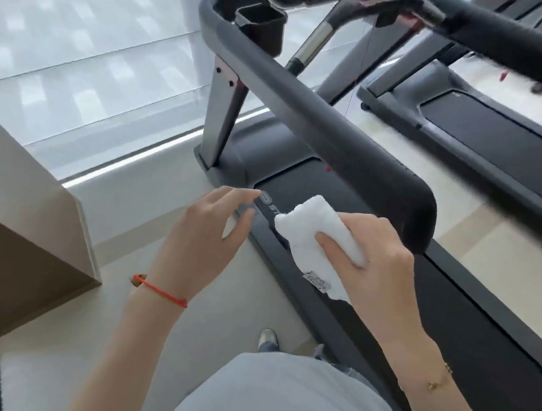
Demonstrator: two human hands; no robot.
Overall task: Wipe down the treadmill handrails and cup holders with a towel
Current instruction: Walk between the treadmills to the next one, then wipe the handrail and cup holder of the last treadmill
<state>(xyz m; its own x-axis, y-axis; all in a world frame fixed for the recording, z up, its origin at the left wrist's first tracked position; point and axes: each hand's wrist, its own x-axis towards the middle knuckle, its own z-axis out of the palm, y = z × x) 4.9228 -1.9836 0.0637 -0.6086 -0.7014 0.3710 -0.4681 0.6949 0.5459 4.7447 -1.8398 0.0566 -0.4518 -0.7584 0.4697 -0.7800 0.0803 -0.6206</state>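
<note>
The treadmill's left handrail [307,108] is a thick dark grey padded bar running from the console at the top down to a rounded end near my hands. A black cup holder [261,25] hangs below the console at the rail's far end. My right hand [374,261] grips a folded white towel [317,231] with a small label, held just left of the rail's near end and apart from it. My left hand [208,235] hovers beside the towel with fingers apart, holding nothing. The right handrail [518,41] crosses the top right.
The treadmill belt [453,310] lies below the rail. A second treadmill [491,129] stands to the right. A beige cabinet [17,227] stands at my left, with a window and blind [78,48] behind it. My shoe [268,338] rests on pale floor beside the deck.
</note>
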